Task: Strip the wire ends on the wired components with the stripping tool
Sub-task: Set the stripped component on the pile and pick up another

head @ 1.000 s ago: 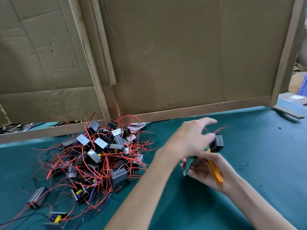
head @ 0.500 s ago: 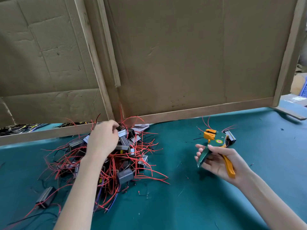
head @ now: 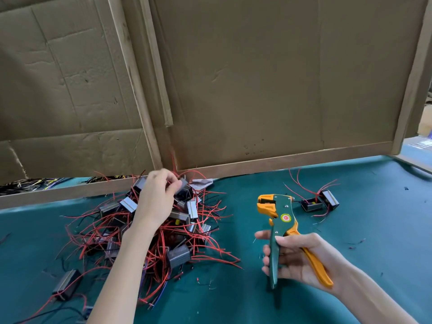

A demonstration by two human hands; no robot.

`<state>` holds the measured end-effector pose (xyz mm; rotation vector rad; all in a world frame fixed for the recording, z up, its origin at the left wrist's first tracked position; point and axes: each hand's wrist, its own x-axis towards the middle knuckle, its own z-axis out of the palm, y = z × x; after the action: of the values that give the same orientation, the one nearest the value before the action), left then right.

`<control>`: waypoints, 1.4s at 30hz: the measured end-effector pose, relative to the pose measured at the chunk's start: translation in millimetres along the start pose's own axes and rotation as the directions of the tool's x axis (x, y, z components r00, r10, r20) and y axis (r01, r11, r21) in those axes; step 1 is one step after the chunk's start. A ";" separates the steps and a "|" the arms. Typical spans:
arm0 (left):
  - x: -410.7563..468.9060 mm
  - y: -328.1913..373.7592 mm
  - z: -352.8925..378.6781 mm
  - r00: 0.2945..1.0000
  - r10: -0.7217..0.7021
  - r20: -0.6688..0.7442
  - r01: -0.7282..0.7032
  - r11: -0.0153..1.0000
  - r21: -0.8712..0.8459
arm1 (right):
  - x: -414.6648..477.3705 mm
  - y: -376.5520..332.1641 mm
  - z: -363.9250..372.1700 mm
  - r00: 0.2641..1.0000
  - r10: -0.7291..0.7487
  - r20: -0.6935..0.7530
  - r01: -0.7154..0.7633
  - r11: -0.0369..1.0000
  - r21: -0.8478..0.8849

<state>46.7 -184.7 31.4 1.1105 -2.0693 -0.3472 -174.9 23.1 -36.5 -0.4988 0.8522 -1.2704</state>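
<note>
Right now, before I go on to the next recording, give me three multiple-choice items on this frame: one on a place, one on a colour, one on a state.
1. Where is the left hand?
A. On the pile
B. Raised in the air
C. Out of view

2. What colours is the stripper?
A. Red and black
B. Green and orange
C. Blue and white

3. What is the right hand doing?
A. Resting open
B. Pinching a wire
C. Holding the stripper

Key: 1 A, its fingers pinch a component atop the pile. 2 B, green body and one green handle, orange head and one orange handle. 3 C, it grips the handles with the head pointing up.
</note>
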 end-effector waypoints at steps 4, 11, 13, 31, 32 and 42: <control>-0.9 28.7 -19.6 0.985 0.102 -0.140 -0.144 0.931 -0.334 | -1.7 -2.9 1.8 0.999 -0.041 0.005 0.041 0.999 0.015; -17.0 54.8 -0.1 0.979 0.060 0.193 0.096 0.703 -0.705 | -3.7 -1.4 7.7 0.997 -0.074 0.025 0.074 0.997 0.003; -20.8 55.9 9.7 0.984 0.063 0.166 0.064 0.747 -0.662 | -3.5 -0.1 9.5 0.997 -0.075 0.017 0.075 0.997 -0.002; -27.7 58.2 18.8 0.976 0.185 0.113 -0.083 0.803 -0.591 | -7.5 -2.0 15.6 0.989 -0.141 0.048 0.143 0.989 -0.045; -28.9 58.6 19.5 0.980 0.183 0.081 -0.105 0.814 -0.571 | -7.5 -2.2 15.5 0.989 -0.143 0.046 0.145 0.988 -0.043; -31.0 53.2 30.5 0.962 0.270 0.032 -0.243 0.906 -0.347 | -17.7 -10.7 16.5 0.962 -0.240 0.130 0.244 0.970 -0.017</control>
<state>3.4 -131.8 24.5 0.6165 -2.0922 -0.5999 -169.7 35.4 -13.6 -0.7201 0.7206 -1.4326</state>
